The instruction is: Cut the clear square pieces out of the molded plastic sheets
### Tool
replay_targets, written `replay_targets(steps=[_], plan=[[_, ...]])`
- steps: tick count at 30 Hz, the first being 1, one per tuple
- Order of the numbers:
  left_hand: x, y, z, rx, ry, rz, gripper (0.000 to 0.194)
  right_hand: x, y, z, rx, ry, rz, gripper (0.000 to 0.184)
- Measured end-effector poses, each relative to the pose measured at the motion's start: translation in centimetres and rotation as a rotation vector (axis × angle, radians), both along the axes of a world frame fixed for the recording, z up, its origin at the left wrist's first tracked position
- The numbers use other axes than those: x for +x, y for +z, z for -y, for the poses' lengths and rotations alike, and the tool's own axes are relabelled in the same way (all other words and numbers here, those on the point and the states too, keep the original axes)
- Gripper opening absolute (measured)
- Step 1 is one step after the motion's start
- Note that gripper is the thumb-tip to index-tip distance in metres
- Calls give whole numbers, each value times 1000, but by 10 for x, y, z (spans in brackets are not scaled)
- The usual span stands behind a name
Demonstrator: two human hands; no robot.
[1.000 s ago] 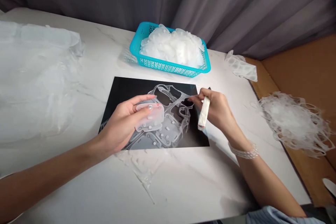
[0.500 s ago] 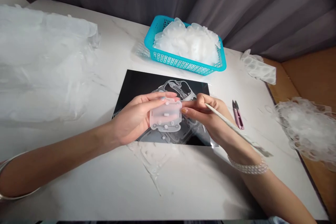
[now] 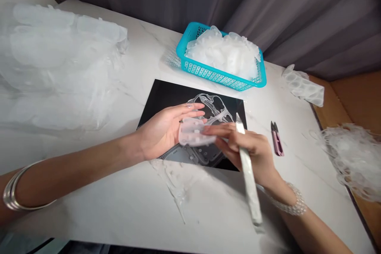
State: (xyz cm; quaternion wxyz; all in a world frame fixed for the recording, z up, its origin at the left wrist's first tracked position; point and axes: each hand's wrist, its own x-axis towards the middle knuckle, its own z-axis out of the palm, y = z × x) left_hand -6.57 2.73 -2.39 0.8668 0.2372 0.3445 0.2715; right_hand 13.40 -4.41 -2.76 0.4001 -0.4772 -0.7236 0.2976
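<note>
My right hand (image 3: 253, 147) pinches the right edge of a small translucent, rubbery-looking sheet piece (image 3: 190, 137) with little holes and tabs. The same hand keeps a long white pointed tool (image 3: 249, 182), perhaps tape-wrapped tweezers, across its fingers, thin tip upward. Fingers stretched out, my left hand (image 3: 169, 129) lies open behind and beside the piece's left side; whether it touches the piece I cannot tell. Beneath both hands is a black board (image 3: 162, 95), with clear trimmed scrap (image 3: 222, 116) on it and part of another clear moulded sheet (image 3: 199, 154).
A blue basket (image 3: 220, 79) heaped with translucent pieces stands behind the board. Pink thread snips (image 3: 277, 141) lie to the right. Bagged clear pieces (image 3: 65, 71) fill the left. Clear scraps pile up (image 3: 357, 158) at the right edge, and a thin scrap (image 3: 175, 190) lies in front.
My left fingers have opened from the translucent piece, which has tilted in my right hand's pinch. The white tool has swung from slanting along my right wrist to nearly upright. The view has shifted slightly.
</note>
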Motion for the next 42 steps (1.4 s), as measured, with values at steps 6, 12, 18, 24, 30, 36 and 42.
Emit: replay_targets(steps=[6,12,18,24,30,36,42], plan=[[-4,-3,-6,52,-268,-43,47,3,-1,-8,-385,-353,-555,55],[-9,-7,-9,176,-275,-149,25,4,5,-9,-463,-330,-683,54],[-9,-9,-8,146,-269,-158,20,5,5,-9,-505,-322,-753,50],[-7,-7,-8,144,-224,-145,19,-1,5,-10,-569,-295,-815,50],[-12,-4,-9,241,-122,-222,32,33,29,-60,124,-635,-308,46],[-15,-6,-17,514,-159,-393,40,62,36,-169,341,-537,238,7],[-24,-37,-37,1052,-135,-798,49,73,15,-142,184,-419,347,26]])
